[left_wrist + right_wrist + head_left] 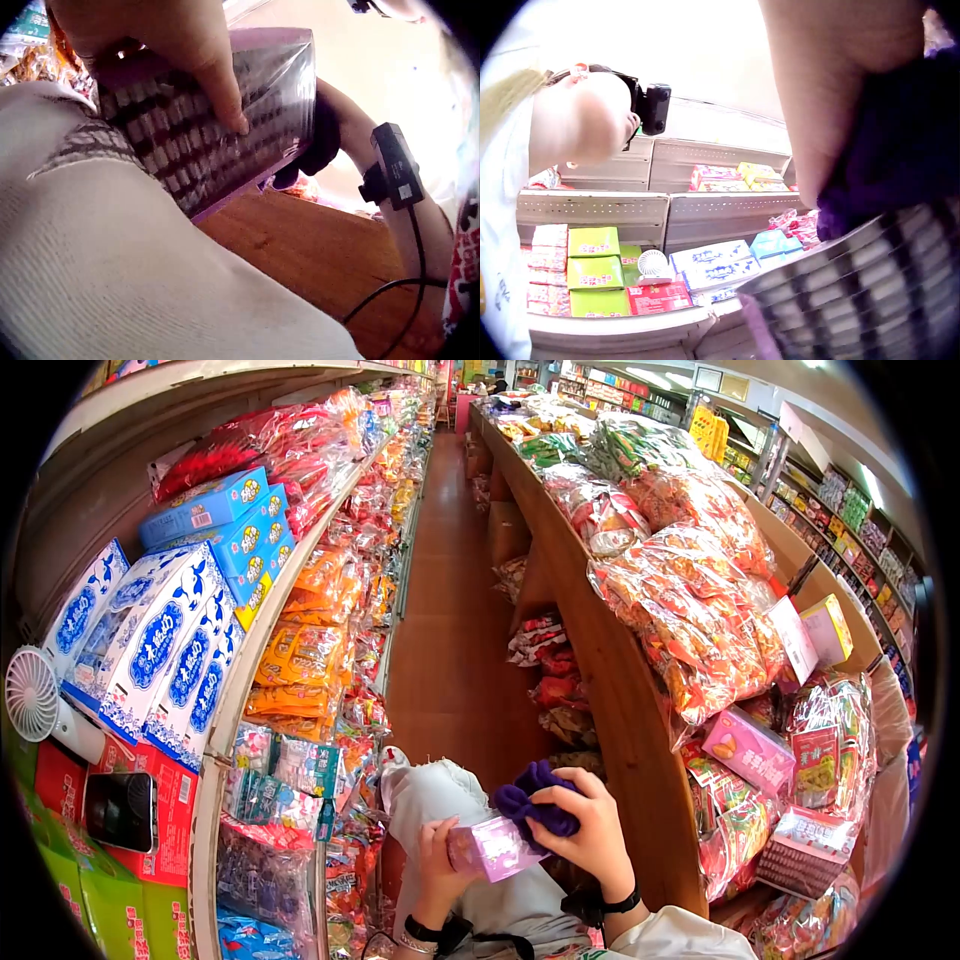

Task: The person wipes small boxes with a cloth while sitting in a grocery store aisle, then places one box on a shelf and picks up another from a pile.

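The left hand is gripping the box at one side, partly closed around it; one digit is lying across the clear film. The right hand is closing around a bunched purple cloth, its fingers curling over the folds. The cloth is bearing against the opposite end of the box. The box is sitting tilted between the hands, above the light trousers, with the shelf to the left and the wooden counter to the right.

Risk conditions, as judged:

- Slippage: the left hand appears to be providing the main support. If its grip is loosening while the cloth is pushing, the box could twist free and drop toward the lap or floor.
- Film damage: the film is showing creases and glare. Concentrated fingertip pressure could be denting or splitting it.
- Edge snagging: the loose folds are overlapping the end of the box. A corner could be catching them and pulling the box askew.
- Cable interference: a cable is hanging from the right wrist. A wide arm movement could be dragging it against nearby goods.
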A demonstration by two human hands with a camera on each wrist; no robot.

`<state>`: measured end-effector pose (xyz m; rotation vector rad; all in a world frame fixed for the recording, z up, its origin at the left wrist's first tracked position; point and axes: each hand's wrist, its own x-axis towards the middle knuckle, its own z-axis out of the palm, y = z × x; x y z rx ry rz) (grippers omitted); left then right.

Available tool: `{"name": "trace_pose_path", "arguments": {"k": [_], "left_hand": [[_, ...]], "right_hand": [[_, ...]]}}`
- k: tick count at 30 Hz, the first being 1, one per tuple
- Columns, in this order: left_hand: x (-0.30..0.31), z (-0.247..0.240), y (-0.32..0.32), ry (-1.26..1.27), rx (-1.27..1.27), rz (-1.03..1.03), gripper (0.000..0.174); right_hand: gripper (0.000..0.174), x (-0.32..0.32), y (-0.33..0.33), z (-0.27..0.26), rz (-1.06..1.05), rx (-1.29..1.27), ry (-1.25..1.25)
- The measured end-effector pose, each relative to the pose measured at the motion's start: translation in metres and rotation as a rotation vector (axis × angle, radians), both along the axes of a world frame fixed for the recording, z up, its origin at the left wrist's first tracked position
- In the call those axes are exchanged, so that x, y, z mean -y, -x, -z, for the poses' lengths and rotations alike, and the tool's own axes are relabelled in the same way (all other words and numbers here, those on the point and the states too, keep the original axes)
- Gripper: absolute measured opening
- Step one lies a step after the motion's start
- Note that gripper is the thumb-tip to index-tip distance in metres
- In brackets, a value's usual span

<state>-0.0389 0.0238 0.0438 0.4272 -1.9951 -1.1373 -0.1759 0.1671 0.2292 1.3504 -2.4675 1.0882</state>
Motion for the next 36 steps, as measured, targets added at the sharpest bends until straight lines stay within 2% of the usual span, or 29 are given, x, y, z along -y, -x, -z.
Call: {"name": "trace_pose_path", "arguments": {"k": [1,2,5,7,8,10,11,14,15,18,21,24,27,30,33,34,36], "left_hand": [[0.0,-0.005,0.002,0.035,0.029,0.006,0.084],[-0.001,-0.014,0.004,0.117,0.041,0.012,0.08],[-0.006,-0.007,0.007,0.086,0.129,0.048,0.069],[-0.007,0.004,0.01,-0.148,0.093,0.063,0.061],[-0.007,0.008,0.009,-0.147,0.095,0.064,0.061],[-0.008,0.009,0.008,-0.06,0.104,0.03,0.06],[-0.007,0.005,0.008,-0.024,0.085,0.029,0.068],[-0.001,0.022,0.009,0.039,-0.02,0.048,0.077],[0.002,0.018,0.007,-0.016,-0.024,0.077,0.09],[0.009,0.011,0.0,-0.079,0.062,0.152,0.098],[0.009,-0.003,-0.007,-0.015,0.066,0.145,0.102],[-0.003,-0.01,-0.01,-0.005,-0.063,0.022,0.097],[-0.003,-0.006,-0.014,0.043,-0.17,-0.008,0.094],[0.0,-0.044,-0.02,0.107,-0.192,-0.012,0.089],[0.003,-0.046,-0.026,0.101,-0.205,0.015,0.083],[0.004,-0.046,-0.025,0.1,-0.201,0.014,0.083],[0.004,-0.044,-0.019,0.209,-0.101,0.06,0.082]], "right_hand": [[0.03,0.001,-0.004,0.001,-0.05,0.023,0.022],[0.03,0.004,-0.01,0.001,-0.113,0.035,0.058],[0.031,0.012,-0.024,-0.007,-0.269,0.015,0.08],[0.031,0.018,-0.023,-0.006,-0.27,0.008,0.059],[0.032,0.021,-0.022,-0.004,-0.273,-0.006,0.037],[0.031,0.021,-0.017,-0.001,-0.25,-0.005,0.045],[0.031,0.021,-0.016,0.0,-0.232,0.018,0.053],[0.031,0.014,-0.011,0.004,-0.196,0.084,0.075],[0.032,0.011,-0.009,0.005,-0.179,0.135,0.095],[0.032,0.003,-0.001,0.005,-0.171,0.186,0.147],[0.03,-0.004,0.004,0.002,-0.183,0.17,0.192],[0.028,-0.012,0.013,0.0,-0.173,0.181,0.226],[0.027,-0.015,0.02,0.002,-0.13,0.22,0.279],[0.026,-0.016,0.024,0.004,-0.119,0.217,0.291],[0.028,-0.009,0.02,0.009,0.065,0.181,0.185],[0.029,-0.005,0.02,0.02,0.105,0.032,0.088],[0.03,0.006,0.016,0.041,0.101,-0.082,-0.045]]}}
